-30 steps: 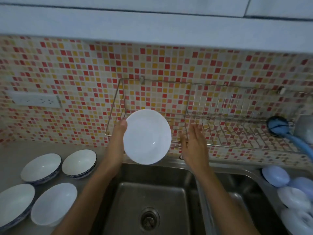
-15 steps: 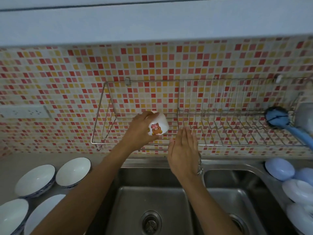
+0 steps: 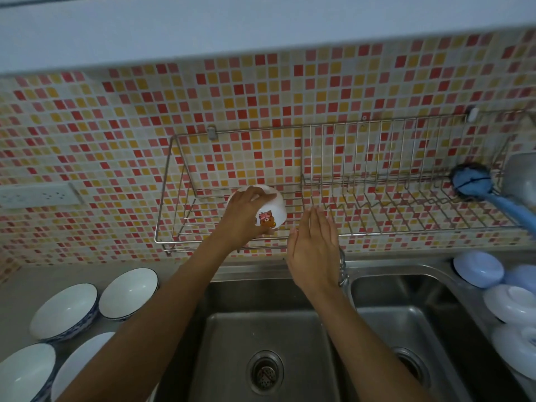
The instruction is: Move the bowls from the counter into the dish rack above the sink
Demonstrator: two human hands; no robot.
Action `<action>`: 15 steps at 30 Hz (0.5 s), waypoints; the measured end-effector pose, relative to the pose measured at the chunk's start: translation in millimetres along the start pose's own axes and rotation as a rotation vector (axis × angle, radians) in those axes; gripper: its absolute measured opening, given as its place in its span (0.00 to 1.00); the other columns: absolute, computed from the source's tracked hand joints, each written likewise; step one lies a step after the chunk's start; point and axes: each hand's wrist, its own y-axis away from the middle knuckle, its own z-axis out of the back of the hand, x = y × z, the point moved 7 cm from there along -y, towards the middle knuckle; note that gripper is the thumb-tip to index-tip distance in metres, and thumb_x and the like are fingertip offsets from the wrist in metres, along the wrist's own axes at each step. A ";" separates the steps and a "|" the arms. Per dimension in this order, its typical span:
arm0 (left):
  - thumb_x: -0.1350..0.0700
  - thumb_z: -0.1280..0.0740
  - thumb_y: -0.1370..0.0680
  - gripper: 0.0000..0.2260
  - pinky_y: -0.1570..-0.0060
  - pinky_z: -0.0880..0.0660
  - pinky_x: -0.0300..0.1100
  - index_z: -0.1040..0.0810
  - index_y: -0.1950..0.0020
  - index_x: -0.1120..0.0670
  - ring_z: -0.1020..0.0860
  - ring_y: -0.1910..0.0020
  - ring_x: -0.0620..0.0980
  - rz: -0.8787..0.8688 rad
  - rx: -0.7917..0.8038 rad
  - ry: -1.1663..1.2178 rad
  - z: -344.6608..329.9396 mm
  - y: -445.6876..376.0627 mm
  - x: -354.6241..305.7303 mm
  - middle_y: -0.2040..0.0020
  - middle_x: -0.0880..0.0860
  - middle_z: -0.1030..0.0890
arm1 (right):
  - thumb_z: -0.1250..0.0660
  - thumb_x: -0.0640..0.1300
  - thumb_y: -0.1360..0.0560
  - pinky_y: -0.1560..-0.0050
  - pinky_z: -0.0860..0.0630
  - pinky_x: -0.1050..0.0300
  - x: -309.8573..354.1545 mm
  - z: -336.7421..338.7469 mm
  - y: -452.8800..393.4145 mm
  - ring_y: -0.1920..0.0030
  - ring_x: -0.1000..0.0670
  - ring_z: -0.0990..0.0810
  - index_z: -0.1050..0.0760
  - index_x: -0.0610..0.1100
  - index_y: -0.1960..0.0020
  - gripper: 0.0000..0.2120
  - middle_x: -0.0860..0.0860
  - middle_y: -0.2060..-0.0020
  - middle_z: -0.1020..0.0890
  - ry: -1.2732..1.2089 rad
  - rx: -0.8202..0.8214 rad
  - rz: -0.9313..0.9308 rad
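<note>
Gripping a white bowl upside down, the left hand has curled fingers around it — now lowered into the rack, left section. Right hand stays beside it, fingers straight and together, holding nothing. Four bowls remain on the counter.

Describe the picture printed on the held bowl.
A small brown bear with pink on the white bowl; seen in the head view.
</note>
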 end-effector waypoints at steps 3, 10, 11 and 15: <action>0.51 0.25 0.30 0.30 0.33 0.37 0.52 0.30 0.30 0.51 0.34 0.33 0.57 0.038 0.020 0.092 -1.2 3.5 1.0 0.31 0.55 0.30 | 0.52 0.49 0.19 0.25 0.43 0.45 0.0 0.6 0.1 0.29 0.42 0.32 0.32 0.34 0.30 0.26 0.38 0.32 0.27 -0.007 -0.009 0.003; 0.49 0.30 0.26 0.27 0.29 0.38 0.50 0.32 0.29 0.51 0.35 0.30 0.53 0.089 -0.007 0.206 2.0 24.3 2.5 0.27 0.52 0.32 | 0.51 0.49 0.18 0.25 0.45 0.46 -0.3 2.8 0.2 0.27 0.44 0.33 0.32 0.37 0.29 0.24 0.42 0.30 0.28 -0.028 -0.037 0.038; 0.48 0.31 0.25 0.26 0.29 0.39 0.51 0.33 0.28 0.51 0.36 0.29 0.53 0.102 -0.043 0.168 2.4 30.2 7.0 0.27 0.52 0.33 | 0.51 0.50 0.18 0.25 0.45 0.46 -0.1 2.9 0.1 0.27 0.44 0.34 0.32 0.38 0.29 0.24 0.42 0.30 0.28 -0.026 -0.035 0.042; 0.48 0.38 0.21 0.23 0.28 0.39 0.53 0.36 0.27 0.50 0.37 0.28 0.55 0.146 -0.069 0.171 -5.5 40.1 21.5 0.26 0.52 0.34 | 0.52 0.51 0.18 0.25 0.44 0.44 0.1 0.5 -0.5 0.26 0.45 0.35 0.33 0.38 0.29 0.25 0.42 0.30 0.29 -0.017 -0.026 0.040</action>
